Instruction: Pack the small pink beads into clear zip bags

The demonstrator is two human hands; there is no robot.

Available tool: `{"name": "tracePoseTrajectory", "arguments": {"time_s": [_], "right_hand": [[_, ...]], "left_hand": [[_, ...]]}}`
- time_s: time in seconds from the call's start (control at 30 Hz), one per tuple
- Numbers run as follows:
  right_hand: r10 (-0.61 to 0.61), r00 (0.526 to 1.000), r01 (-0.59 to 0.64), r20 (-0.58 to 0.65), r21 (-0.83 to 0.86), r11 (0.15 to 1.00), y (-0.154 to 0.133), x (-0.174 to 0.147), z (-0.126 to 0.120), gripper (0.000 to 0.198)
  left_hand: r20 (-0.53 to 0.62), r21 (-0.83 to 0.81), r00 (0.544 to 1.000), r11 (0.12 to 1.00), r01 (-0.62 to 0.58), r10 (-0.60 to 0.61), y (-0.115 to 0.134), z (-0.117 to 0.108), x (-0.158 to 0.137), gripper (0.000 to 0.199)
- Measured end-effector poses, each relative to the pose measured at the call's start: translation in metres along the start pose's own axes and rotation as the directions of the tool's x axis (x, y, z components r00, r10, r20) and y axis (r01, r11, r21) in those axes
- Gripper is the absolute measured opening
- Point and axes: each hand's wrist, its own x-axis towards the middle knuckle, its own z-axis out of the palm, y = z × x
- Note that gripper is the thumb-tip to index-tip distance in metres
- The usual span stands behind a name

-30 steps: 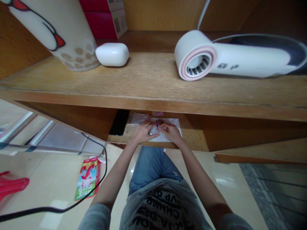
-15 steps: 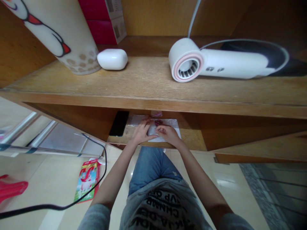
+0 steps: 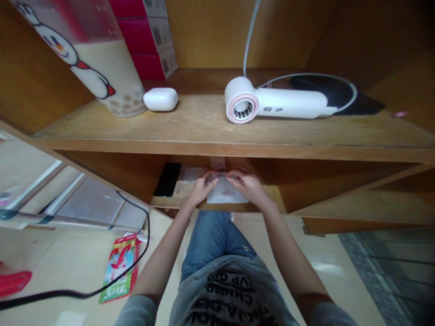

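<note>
My left hand [image 3: 204,185] and my right hand [image 3: 249,184] are side by side on the lower shelf, thumbs turned toward each other. Between them, a small clear plastic bag [image 3: 221,174] is pinched by its edge in the fingers of both. Beneath it lies a white sheet of paper [image 3: 224,195] with a faint reddish spot. Behind my fingers is a pinkish packet [image 3: 218,161], partly covered. Left of my left hand are another clear plastic wrapper [image 3: 189,174] and a black phone [image 3: 167,179]. Fine details between the fingertips are too small to make out.
On the upper shelf [image 3: 200,129] stand a milk tea cup [image 3: 112,77], a white earbud case [image 3: 161,99], magenta boxes [image 3: 149,66] and a white handheld fan [image 3: 288,102] with a cable. A black cable [image 3: 115,283] hangs at left, above a colourful package [image 3: 119,267] on the floor.
My hands have come level, now holding the clear plastic bag between them. The dark red beaded bit near my right fingers is no longer visible. The head view has tilted up slightly.
</note>
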Motion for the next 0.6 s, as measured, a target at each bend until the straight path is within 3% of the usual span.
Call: {"name": "tracePoseTrajectory", "arguments": {"time_s": [0.07,0.2,0.3,0.37,0.47,0.6], "right_hand": [[0.027,1.0,-0.027,-0.002,0.107,0.994,0.004,-0.002,0.004,0.02],[0.176,0.984,-0.157,-0.021,0.364,0.918,0.014,-0.011,0.018,0.023],[0.345,0.939,-0.262,-0.011,0.629,0.732,0.017,-0.021,0.033,0.047],[0.417,0.909,-0.298,0.026,0.74,0.603,0.017,-0.027,0.044,0.051],[0.46,0.887,-0.297,0.051,0.825,0.481,0.013,-0.032,0.056,0.041],[0.463,0.886,-0.266,0.026,0.846,0.461,0.006,-0.033,0.062,0.031]], "left_hand": [[0.03,-0.1,0.997,0.992,0.075,-0.073,0.006,0.006,-0.004,0.029],[-0.069,-0.204,0.978,0.962,0.181,-0.199,0.013,0.016,-0.014,0.028],[-0.1,-0.346,0.955,0.909,0.231,-0.28,0.019,0.022,-0.019,0.03],[-0.073,-0.458,0.94,0.848,0.265,-0.333,0.024,0.026,-0.021,0.032],[-0.051,-0.549,0.925,0.784,0.29,-0.378,0.029,0.031,-0.023,0.032],[-0.063,-0.561,0.919,0.776,0.289,-0.388,0.03,0.033,-0.025,0.032]]}}
